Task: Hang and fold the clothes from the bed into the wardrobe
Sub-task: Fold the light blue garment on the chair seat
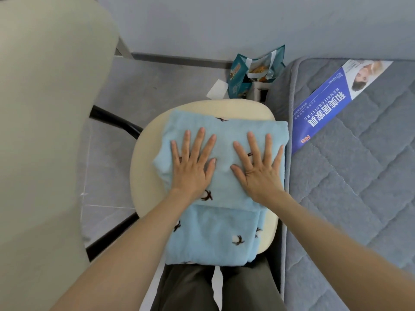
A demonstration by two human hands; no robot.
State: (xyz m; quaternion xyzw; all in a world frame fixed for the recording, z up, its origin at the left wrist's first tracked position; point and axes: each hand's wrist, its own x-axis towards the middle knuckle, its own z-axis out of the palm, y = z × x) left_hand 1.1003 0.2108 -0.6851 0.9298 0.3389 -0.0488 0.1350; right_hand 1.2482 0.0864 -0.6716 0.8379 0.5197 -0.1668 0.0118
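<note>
A light blue garment point(215, 234) with small dark bird prints lies folded on a cream round seat point(143, 167) in front of me. Its upper part is folded over the lower part. My left hand point(193, 162) lies flat on the left of the fold with the fingers spread. Flat beside it, my right hand point(258, 167) presses the right half of the same fold. Neither hand grips the cloth. The near edge of the garment hangs over my dark trousers point(202, 288).
A grey quilted mattress point(350, 198) with a blue printed label point(325, 104) runs along the right. A beige chair back point(45, 131) fills the left. Teal bags point(253, 70) and a white paper point(216, 88) lie on the grey floor beyond the seat.
</note>
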